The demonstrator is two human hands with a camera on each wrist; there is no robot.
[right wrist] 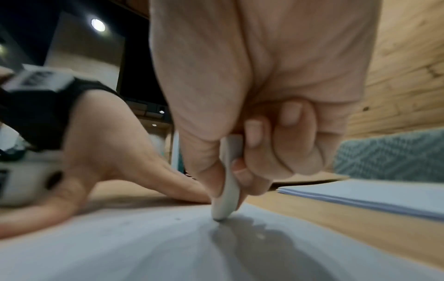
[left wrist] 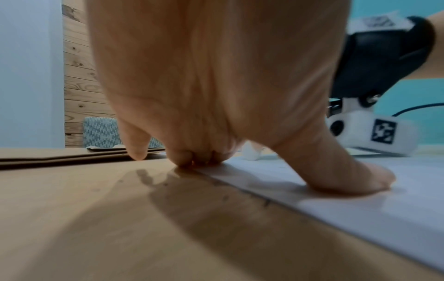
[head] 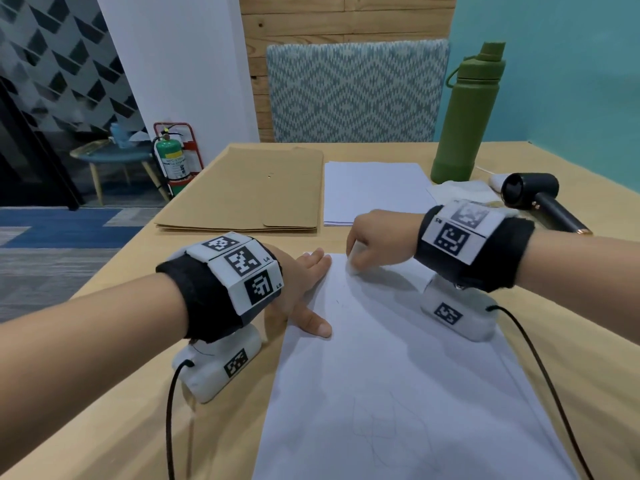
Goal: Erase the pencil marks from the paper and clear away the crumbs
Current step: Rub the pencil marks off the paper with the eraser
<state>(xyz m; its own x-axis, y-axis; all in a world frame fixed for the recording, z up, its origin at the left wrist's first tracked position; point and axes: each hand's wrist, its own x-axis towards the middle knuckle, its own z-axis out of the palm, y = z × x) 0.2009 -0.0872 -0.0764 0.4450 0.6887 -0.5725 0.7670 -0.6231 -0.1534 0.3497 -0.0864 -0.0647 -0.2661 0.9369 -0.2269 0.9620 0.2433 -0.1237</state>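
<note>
A white sheet of paper (head: 398, 358) lies on the wooden table, with faint pencil scribbles (head: 388, 427) near its close end. My right hand (head: 370, 240) pinches a white eraser (right wrist: 228, 190) between thumb and fingers, its tip pressed on the paper (right wrist: 144, 247) near the far left corner. My left hand (head: 304, 292) lies flat with straight fingers on the sheet's left edge, thumb (left wrist: 355, 178) on the paper (left wrist: 360, 218), holding it down. A few tiny dark specks (head: 341, 302) sit on the sheet between the hands.
Behind the sheet lie a brown folder (head: 249, 192) and a stack of white paper (head: 374, 192). A green bottle (head: 467, 116) and a black hair dryer (head: 540, 199) stand at the far right. A patterned chair back (head: 353, 91) faces the table's far edge.
</note>
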